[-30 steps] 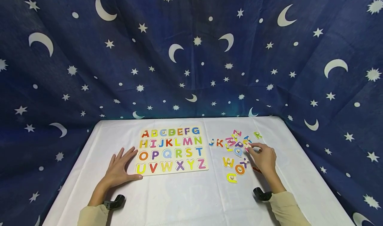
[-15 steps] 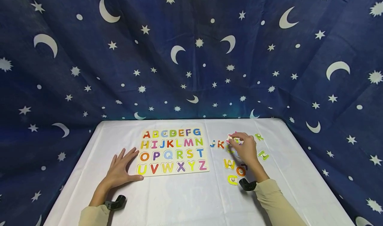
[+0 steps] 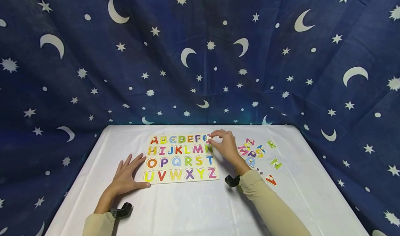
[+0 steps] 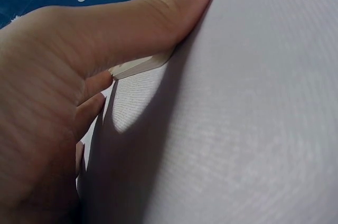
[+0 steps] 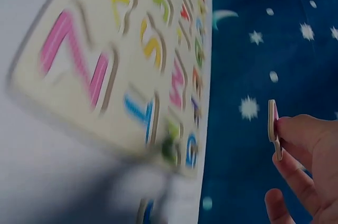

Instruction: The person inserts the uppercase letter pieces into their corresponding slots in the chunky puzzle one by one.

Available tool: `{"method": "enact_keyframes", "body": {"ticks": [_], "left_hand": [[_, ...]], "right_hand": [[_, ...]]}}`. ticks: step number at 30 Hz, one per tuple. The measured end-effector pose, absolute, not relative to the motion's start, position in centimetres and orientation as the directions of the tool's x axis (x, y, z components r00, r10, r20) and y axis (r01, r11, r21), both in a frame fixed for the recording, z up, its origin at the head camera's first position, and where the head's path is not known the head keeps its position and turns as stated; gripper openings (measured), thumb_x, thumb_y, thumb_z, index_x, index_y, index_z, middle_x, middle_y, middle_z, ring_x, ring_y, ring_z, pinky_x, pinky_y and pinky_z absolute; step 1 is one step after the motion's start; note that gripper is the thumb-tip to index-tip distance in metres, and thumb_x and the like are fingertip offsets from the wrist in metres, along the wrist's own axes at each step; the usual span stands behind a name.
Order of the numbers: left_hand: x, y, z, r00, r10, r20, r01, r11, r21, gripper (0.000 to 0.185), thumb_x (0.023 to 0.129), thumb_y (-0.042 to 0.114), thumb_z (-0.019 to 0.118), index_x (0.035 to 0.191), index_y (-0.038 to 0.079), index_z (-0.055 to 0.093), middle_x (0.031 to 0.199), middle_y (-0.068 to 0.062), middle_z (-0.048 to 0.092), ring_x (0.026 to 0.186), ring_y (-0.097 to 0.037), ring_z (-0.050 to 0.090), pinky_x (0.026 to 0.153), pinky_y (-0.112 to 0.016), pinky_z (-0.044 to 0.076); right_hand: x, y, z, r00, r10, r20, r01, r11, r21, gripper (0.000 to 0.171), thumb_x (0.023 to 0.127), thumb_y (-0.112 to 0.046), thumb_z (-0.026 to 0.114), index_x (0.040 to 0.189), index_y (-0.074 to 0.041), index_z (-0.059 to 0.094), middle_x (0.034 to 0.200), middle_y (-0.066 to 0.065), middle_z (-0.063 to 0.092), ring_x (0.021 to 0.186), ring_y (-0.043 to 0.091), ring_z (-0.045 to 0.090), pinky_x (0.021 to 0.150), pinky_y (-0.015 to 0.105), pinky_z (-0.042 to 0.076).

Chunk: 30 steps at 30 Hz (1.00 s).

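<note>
The right hand pinches a thin flat wooden letter piece with a pink face, held edge-on above the top-right corner of the pale wooden alphabet puzzle board. The board lies directly below and to the left of the piece. The left hand rests flat, fingers spread, thumb against the board's lower-left corner.

Behind, a dark blue curtain printed with white moons and stars; below, a table under probably white cloth.
</note>
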<state>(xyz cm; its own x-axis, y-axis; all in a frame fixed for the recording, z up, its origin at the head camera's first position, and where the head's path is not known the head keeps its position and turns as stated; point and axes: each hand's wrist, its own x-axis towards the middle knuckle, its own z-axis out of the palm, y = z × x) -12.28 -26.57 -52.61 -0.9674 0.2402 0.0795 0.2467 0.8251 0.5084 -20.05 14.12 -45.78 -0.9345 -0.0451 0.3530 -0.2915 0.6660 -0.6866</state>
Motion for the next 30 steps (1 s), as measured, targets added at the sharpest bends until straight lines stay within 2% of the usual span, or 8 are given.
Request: {"method": "enact_keyframes", "body": {"ticks": [7, 13, 20, 30], "left_hand": [[-12.3, -26.6, -52.7, -0.967, 0.242, 0.081, 0.249, 0.820, 0.515, 0.114, 0.059, 0.060, 0.092, 0.152, 0.010, 0.049, 0.162, -0.018, 0.037, 0.152, -0.051, 0.013, 0.119, -0.072, 0.003], [-12.4, -26.7, -52.8, -0.967, 0.243, 0.082, 0.250, 0.819, 0.516, 0.114, 0.059, 0.061, 0.091, 0.152, 0.011, 0.049, 0.163, -0.017, 0.037, 0.152, -0.050, 0.012, 0.120, -0.071, 0.003], [-12.3, -26.8, -52.6, -0.963, 0.255, 0.088, 0.262, 0.811, 0.523, 0.113, 0.061, 0.061, 0.091, 0.152, 0.010, 0.049, 0.163, -0.017, 0.037, 0.152, -0.051, 0.012, 0.120, -0.071, 0.002], [-12.4, -26.7, -52.7, -0.964, 0.254, 0.085, 0.260, 0.817, 0.514, 0.113, 0.061, 0.063, 0.090, 0.152, 0.010, 0.049, 0.163, -0.017, 0.037, 0.152, -0.052, 0.013, 0.119, -0.072, 0.002]], "right_hand": [[-21.4, 8.5, -46.5, -0.944, -0.130, 0.302, -0.316, 0.617, -0.721, 0.014, 0.086, -0.017, 0.085, 0.099, -0.014, 0.082, 0.112, 0.000, 0.075, 0.105, 0.031, 0.059, 0.090, 0.043, 0.048], [-21.9, 4.6, -47.2, -0.944, -0.202, 0.261, -0.330, 0.611, -0.720, 0.012, 0.088, -0.021, 0.083, 0.099, -0.017, 0.082, 0.114, -0.004, 0.074, 0.101, 0.027, 0.056, 0.090, 0.041, 0.042], [-22.3, 1.4, -48.4, -0.927, -0.260, 0.270, -0.375, 0.630, -0.680, 0.007, 0.089, -0.023, 0.081, 0.094, -0.018, 0.081, 0.114, -0.005, 0.075, 0.097, 0.021, 0.054, 0.088, 0.039, 0.042], [-22.4, -2.1, -49.4, -0.934, -0.278, 0.226, -0.359, 0.717, -0.598, 0.009, 0.088, -0.029, 0.082, 0.094, -0.022, 0.082, 0.112, -0.009, 0.075, 0.090, 0.013, 0.051, 0.083, 0.033, 0.041]]}}
